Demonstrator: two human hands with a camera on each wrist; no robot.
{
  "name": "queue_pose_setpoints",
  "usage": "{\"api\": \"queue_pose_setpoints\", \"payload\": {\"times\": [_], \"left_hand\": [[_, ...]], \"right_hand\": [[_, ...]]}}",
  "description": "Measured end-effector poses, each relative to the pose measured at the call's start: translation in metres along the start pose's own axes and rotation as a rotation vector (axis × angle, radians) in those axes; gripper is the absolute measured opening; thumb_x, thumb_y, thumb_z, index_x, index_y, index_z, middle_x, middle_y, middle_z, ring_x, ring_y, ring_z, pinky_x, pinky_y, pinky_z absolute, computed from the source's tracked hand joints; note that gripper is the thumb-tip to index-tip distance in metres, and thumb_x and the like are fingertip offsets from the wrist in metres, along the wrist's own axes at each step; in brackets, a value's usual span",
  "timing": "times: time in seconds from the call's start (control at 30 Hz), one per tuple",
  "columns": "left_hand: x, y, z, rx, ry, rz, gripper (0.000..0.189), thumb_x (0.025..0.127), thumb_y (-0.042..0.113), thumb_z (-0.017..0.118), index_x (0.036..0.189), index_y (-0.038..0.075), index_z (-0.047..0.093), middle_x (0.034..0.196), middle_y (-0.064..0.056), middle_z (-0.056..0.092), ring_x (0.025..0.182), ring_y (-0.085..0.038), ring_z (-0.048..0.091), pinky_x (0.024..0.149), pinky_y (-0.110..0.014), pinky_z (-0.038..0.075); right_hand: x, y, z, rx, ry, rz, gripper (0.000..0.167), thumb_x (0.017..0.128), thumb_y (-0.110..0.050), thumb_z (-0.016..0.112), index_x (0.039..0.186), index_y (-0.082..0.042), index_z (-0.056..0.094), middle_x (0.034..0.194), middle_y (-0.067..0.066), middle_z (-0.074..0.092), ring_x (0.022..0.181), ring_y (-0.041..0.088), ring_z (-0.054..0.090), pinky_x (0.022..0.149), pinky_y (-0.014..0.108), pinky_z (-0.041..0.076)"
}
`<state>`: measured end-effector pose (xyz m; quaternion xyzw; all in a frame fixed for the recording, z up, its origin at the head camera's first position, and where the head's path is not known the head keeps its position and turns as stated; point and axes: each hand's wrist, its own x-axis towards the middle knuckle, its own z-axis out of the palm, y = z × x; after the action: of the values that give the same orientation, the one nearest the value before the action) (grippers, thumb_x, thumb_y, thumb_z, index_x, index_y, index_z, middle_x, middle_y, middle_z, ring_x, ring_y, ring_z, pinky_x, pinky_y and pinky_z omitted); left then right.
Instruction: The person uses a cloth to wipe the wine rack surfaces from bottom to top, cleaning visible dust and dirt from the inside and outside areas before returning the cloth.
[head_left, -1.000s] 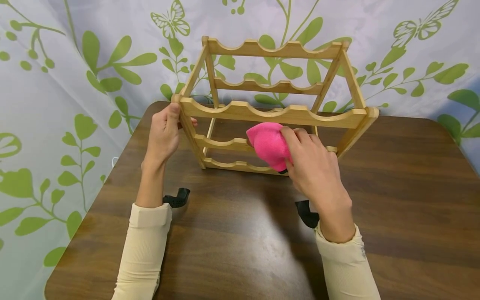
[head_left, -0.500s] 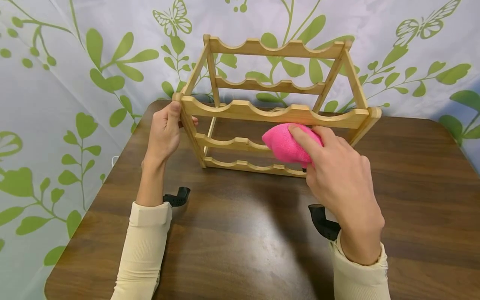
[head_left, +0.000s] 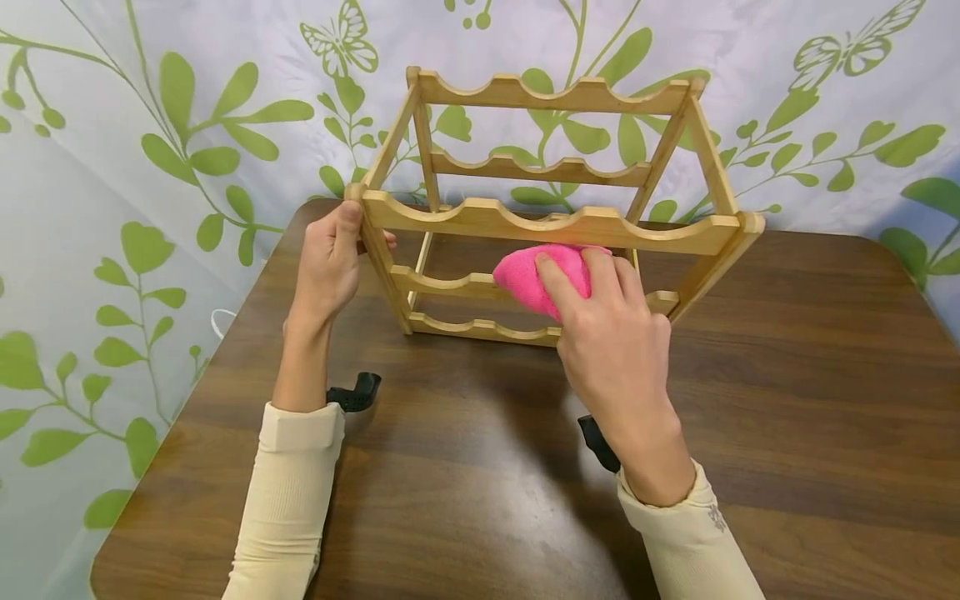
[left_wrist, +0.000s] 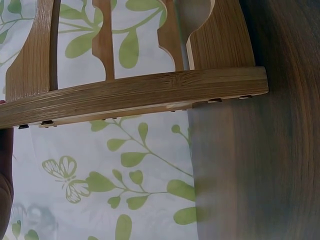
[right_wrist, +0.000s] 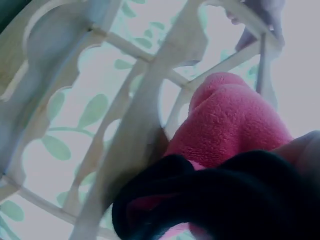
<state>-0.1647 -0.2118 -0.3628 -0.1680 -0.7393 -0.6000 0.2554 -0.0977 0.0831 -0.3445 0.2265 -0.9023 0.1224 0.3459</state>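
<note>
A light wooden wine rack point(head_left: 480, 215) with scalloped rails stands on the table near its back edge. My left hand point(head_left: 330, 262) grips its front left post just below the top corner, thumb on the near side. That post also crosses the left wrist view as a long wooden bar point(left_wrist: 135, 95). In my right hand point(head_left: 611, 350) is a bunched pink fluffy cloth point(head_left: 536, 275), right at the lower edge of the top front rail. The right wrist view shows the cloth's fuzzy folds point(right_wrist: 230, 120) with a dark looped band point(right_wrist: 165, 185) in front. My right thumb is hidden in the head view.
The brown wooden table point(head_left: 450, 500) has rounded corners. A leaf-patterned curtain point(head_left: 225, 125) hangs close behind it and on the left. Black curved pieces stick out by the left wrist point(head_left: 356, 392) and the right wrist point(head_left: 598, 443).
My right hand slid the pink cloth to the right along the top front rail, then back left. The left hand keeps its grip and the rack stays in place.
</note>
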Motion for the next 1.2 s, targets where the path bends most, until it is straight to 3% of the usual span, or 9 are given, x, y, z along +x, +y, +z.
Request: {"api": "queue_pose_setpoints", "payload": {"times": [0.1, 0.17, 0.3, 0.4, 0.5, 0.6, 0.83, 1.03, 1.2], "left_hand": [[0.000, 0.001, 0.001, 0.016, -0.007, 0.006, 0.064, 0.096, 0.057, 0.043, 0.091, -0.002, 0.067, 0.074, -0.008, 0.068, 0.070, -0.021, 0.069, 0.071, -0.027, 0.058], [0.000, 0.001, 0.000, 0.035, 0.002, 0.002, 0.065, 0.097, 0.057, 0.042, 0.097, -0.003, 0.068, 0.074, -0.007, 0.069, 0.070, -0.023, 0.069, 0.070, -0.027, 0.057], [-0.002, 0.001, -0.001, 0.052, 0.010, -0.001, 0.069, 0.098, 0.055, 0.041, 0.106, -0.008, 0.068, 0.074, -0.005, 0.069, 0.070, -0.024, 0.069, 0.069, -0.027, 0.057], [-0.003, 0.001, -0.002, 0.042, 0.012, -0.001, 0.069, 0.098, 0.055, 0.042, 0.106, -0.009, 0.068, 0.074, -0.005, 0.069, 0.070, -0.022, 0.069, 0.069, -0.027, 0.058], [-0.003, 0.002, -0.002, 0.028, 0.018, -0.014, 0.069, 0.096, 0.057, 0.043, 0.103, -0.007, 0.068, 0.074, -0.006, 0.068, 0.069, -0.018, 0.069, 0.069, -0.026, 0.058], [-0.003, 0.002, -0.001, 0.022, 0.017, -0.039, 0.068, 0.096, 0.057, 0.044, 0.104, -0.007, 0.068, 0.075, -0.009, 0.068, 0.070, -0.016, 0.069, 0.071, -0.027, 0.058], [-0.003, 0.003, 0.001, 0.034, 0.019, -0.044, 0.066, 0.098, 0.053, 0.042, 0.108, -0.007, 0.068, 0.075, -0.008, 0.069, 0.071, -0.017, 0.070, 0.071, -0.026, 0.057], [-0.003, 0.002, 0.001, 0.018, 0.022, -0.022, 0.069, 0.096, 0.056, 0.043, 0.108, -0.007, 0.068, 0.074, -0.006, 0.069, 0.070, -0.017, 0.070, 0.070, -0.026, 0.058], [-0.003, 0.002, 0.001, 0.016, 0.016, -0.010, 0.064, 0.098, 0.053, 0.042, 0.101, -0.005, 0.068, 0.075, -0.009, 0.069, 0.070, -0.016, 0.070, 0.070, -0.027, 0.058]], "right_hand": [[0.000, 0.002, 0.003, -0.017, -0.046, 0.012, 0.053, 0.082, 0.008, 0.058, 0.127, -0.019, 0.065, 0.114, 0.021, 0.057, 0.103, 0.040, 0.053, 0.036, 0.054, 0.044], [0.000, 0.003, 0.003, -0.014, -0.127, 0.020, 0.054, 0.082, 0.003, 0.062, 0.131, -0.019, 0.062, 0.121, 0.022, 0.054, 0.110, 0.041, 0.050, 0.038, 0.056, 0.046], [0.001, 0.001, 0.003, 0.034, -0.340, 0.051, 0.058, 0.089, -0.028, 0.071, 0.144, -0.022, 0.051, 0.143, 0.021, 0.041, 0.131, 0.044, 0.035, 0.049, 0.060, 0.052], [0.001, 0.000, 0.004, 0.061, -0.430, 0.075, 0.056, 0.097, -0.046, 0.059, 0.148, -0.025, 0.048, 0.151, 0.019, 0.032, 0.139, 0.044, 0.024, 0.057, 0.063, 0.053], [0.000, 0.001, 0.006, 0.066, -0.408, 0.081, 0.048, 0.097, -0.035, 0.061, 0.144, -0.026, 0.053, 0.152, 0.019, 0.032, 0.138, 0.045, 0.025, 0.060, 0.066, 0.053], [-0.003, 0.001, 0.011, 0.057, -0.333, 0.065, 0.050, 0.089, -0.022, 0.072, 0.136, -0.026, 0.058, 0.144, 0.021, 0.039, 0.131, 0.046, 0.033, 0.054, 0.064, 0.053], [-0.011, 0.004, 0.024, 0.036, -0.208, 0.035, 0.052, 0.081, -0.014, 0.079, 0.127, -0.022, 0.054, 0.126, 0.024, 0.046, 0.116, 0.046, 0.042, 0.045, 0.056, 0.052], [-0.013, 0.006, 0.026, 0.033, -0.181, 0.058, 0.050, 0.078, -0.012, 0.079, 0.121, -0.020, 0.055, 0.123, 0.024, 0.047, 0.113, 0.046, 0.043, 0.045, 0.056, 0.052], [-0.012, 0.009, 0.021, 0.055, -0.213, 0.119, 0.054, 0.075, -0.009, 0.081, 0.121, -0.019, 0.056, 0.121, 0.025, 0.045, 0.110, 0.044, 0.044, 0.046, 0.059, 0.051]]}}
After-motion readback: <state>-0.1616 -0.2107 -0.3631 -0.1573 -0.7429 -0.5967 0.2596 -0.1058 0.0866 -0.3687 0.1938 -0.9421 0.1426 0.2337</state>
